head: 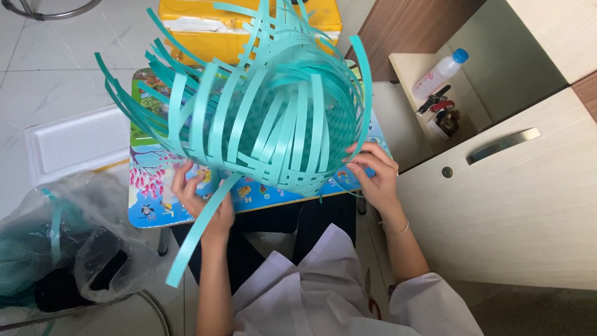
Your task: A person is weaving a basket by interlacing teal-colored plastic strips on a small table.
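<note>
At the far left, a clear plastic bag (93,249) is slumping on the floor, holding teal strips and something dark, and a white foam tray (74,146) is lying on the pale tiles just beyond it. Next to these, a small desk (149,205) with a colourful picture top is standing in front of the person, and a yellow box (186,28) is sitting at its far edge.

The left hand (202,193) is resting at the lower left rim of a half-woven teal basket (273,124), its fingers curled and closing on the strips there; one loose teal strip (199,236) is hanging down past the wrist, over the desk's near edge. The basket is being held up above the desk, tipped so its open mouth is facing the camera, with the woven bottom showing deep inside and many unwoven strip ends fanning outward to the upper left and top.

The right hand (373,171) is gripping the basket's lower right rim, fingers bent around the weave and thumb pressing close, so it is clamped on the basket. A thin bracelet (398,230) is circling that wrist, and white sleeves are showing at the bottom.

Further right, a pale wooden cabinet (510,205) with a metal handle (502,145) is standing beside the desk. On a ledge behind it, a plastic bottle with a blue cap (440,73) is lying near a few small dark items, too small to tell apart.
</note>
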